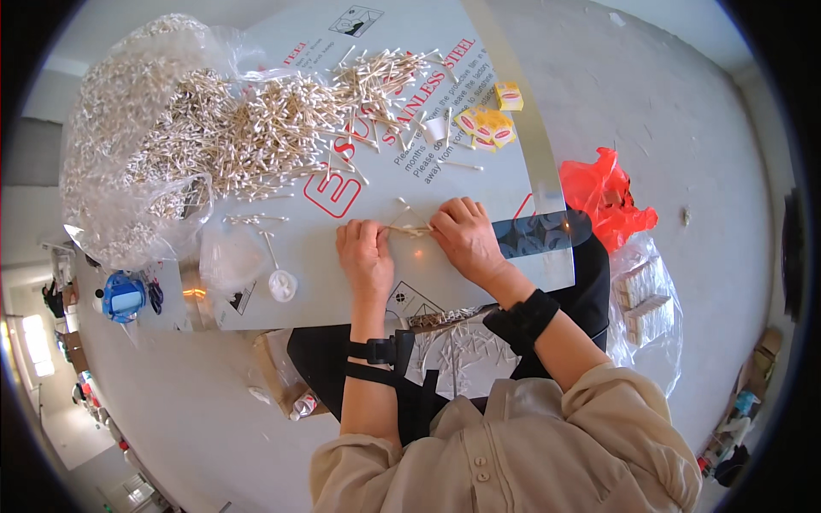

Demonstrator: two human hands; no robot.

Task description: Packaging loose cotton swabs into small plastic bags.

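Above the near part of the film-covered table (pixel 505 171), my left hand (pixel 363 256) and my right hand (pixel 469 239) face each other with fingers closed. Between them lies a small bunch of cotton swabs (pixel 410 230), pinched at either end. A loose swab or two sticks up just behind it. Farther back, a great heap of cotton swabs (pixel 274 128) spills to the right out of a large clear plastic bag (pixel 111 171). Left of my left hand stands a small round white tub (pixel 282 285) with a swab leaning on it.
Yellow printed cards (pixel 486 126), a small yellow box (pixel 509 96) and a white cup (pixel 437 128) sit at the far right. A red plastic bag (pixel 603 197) and a clear bag of white packs (pixel 646 295) lie beyond the right edge. Loose swabs (pixel 457 355) lie below the near edge.
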